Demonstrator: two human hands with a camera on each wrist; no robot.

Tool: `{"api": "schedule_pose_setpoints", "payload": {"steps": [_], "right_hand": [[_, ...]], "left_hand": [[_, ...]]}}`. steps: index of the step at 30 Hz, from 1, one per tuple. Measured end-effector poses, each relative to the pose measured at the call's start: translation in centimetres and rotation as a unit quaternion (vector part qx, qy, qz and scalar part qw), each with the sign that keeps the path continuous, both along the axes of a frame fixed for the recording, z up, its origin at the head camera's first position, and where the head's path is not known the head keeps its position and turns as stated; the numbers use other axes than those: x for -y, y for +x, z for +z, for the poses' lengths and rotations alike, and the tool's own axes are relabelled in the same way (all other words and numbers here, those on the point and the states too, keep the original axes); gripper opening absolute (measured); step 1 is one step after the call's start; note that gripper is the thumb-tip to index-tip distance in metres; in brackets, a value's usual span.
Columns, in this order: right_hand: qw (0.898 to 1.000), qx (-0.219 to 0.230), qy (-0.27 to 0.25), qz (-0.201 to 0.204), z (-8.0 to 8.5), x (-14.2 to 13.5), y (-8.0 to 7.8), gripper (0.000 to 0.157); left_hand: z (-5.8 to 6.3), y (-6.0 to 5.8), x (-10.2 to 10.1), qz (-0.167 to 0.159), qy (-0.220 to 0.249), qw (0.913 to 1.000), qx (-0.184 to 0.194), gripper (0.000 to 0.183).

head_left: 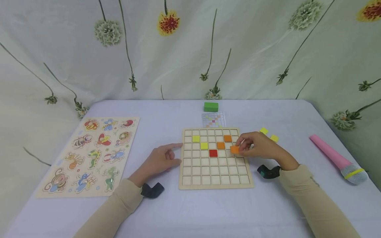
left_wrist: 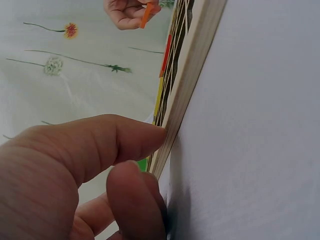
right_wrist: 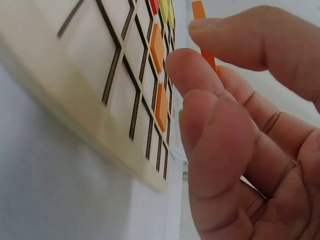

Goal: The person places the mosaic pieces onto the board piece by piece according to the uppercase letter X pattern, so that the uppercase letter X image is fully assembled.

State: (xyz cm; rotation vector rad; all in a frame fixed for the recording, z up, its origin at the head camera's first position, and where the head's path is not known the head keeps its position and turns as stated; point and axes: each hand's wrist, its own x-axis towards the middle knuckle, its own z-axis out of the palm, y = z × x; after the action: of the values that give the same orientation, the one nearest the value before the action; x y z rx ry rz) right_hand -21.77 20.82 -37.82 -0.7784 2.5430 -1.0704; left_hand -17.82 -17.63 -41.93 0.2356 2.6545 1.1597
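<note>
A pale wooden grid board (head_left: pixel 186 187) lies on the white table. In its squares sit two yellow tiles (head_left: pixel 195 138), two orange tiles (head_left: pixel 227 138) and one red tile (head_left: pixel 213 153). Over the right part of the board, my right hand (head_left: pixel 257 145) pinches another orange tile (head_left: pixel 234 150) between thumb and fingertips. That tile (left_wrist: pixel 146 15) shows raised off the board in the left wrist view. My left hand (head_left: pixel 160 160) is at the board's left side, index finger and thumb reaching out to its edge; a digit (left_wrist: pixel 142 140) touches that edge in the left wrist view.
Yellow tiles (head_left: pixel 274 138) lie beyond my right wrist. Behind the board are a printed grid card (head_left: pixel 213 120) and a green block (head_left: pixel 211 107). An insect picture puzzle (head_left: pixel 98 155) lies at left, a pink toy microphone (head_left: pixel 336 158) at right.
</note>
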Motion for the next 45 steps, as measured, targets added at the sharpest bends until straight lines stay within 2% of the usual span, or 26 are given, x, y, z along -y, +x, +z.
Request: {"api": "schedule_pose_setpoints", "payload": {"steps": [10, 17, 31, 37, 45], "right_hand": [[0.999, -0.001, 0.001, 0.037, -0.3, 2.5, 0.2, 0.016], [0.999, 0.001, 0.015, 0.036, -0.6, 4.1, 0.3, 0.015], [0.997, 0.01, -0.008, 0.076, -0.8, 7.2, 0.8, 0.016], [0.997, 0.027, 0.004, 0.068, -0.8, 8.3, 0.9, 0.015], [0.998, 0.02, 0.032, 0.057, -0.7, 9.2, 1.1, 0.017]], "left_hand": [[0.0, 0.1, 0.0, 0.0, 0.008, 1.0, -0.001, 0.063], [0.0, 0.1, 0.0, 0.003, 0.005, 1.0, 0.0, 0.062], [-0.1, 0.1, 0.0, 0.005, 0.004, 1.0, 0.003, 0.062], [-0.1, 0.1, 0.0, 0.005, 0.002, 1.0, 0.002, 0.063], [-0.1, 0.0, 0.0, 0.009, -0.003, 0.9999, 0.009, 0.063]]}}
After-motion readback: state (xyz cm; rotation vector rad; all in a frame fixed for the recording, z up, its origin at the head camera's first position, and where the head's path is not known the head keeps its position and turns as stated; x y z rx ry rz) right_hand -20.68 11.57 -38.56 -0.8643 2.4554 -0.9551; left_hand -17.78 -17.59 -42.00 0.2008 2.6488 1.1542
